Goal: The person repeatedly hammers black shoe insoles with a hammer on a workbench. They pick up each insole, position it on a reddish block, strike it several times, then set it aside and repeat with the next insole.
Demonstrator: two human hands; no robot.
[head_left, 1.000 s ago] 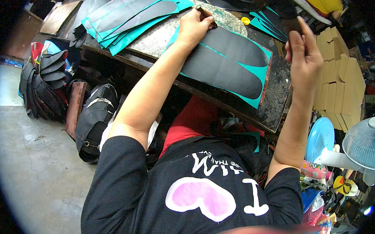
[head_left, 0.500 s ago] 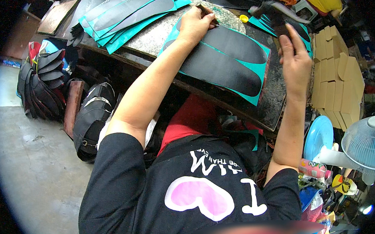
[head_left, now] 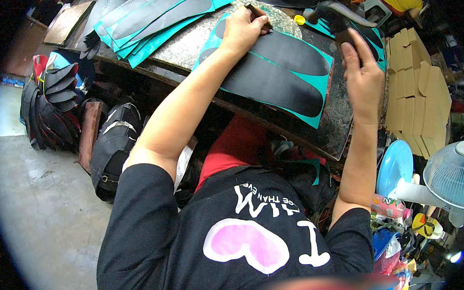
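My left hand (head_left: 243,30) is closed round a short dark tool (head_left: 257,11), its lower end at the far part of a green sheet (head_left: 317,80) with black sole-shaped pieces (head_left: 271,84). What the tool's tip does there is hidden by my fingers. My right hand (head_left: 364,70) grips a dark-handled hammer (head_left: 336,24), raised over the right side of the bench. The hammer's curved metal head points away from me. The sheet lies partly on a round stone slab (head_left: 181,47) and partly on the dark bench top.
More green sheets with black shapes (head_left: 155,22) are stacked at the left. A yellow cap (head_left: 299,20) sits behind the sheet. Cardboard boxes (head_left: 417,91) and a fan (head_left: 449,177) stand to the right. Bundled black pieces (head_left: 54,102) are left of the bench.
The hammer and my right hand have shifted slightly to the left. My left hand stays at nearly the same spot on the sheet.
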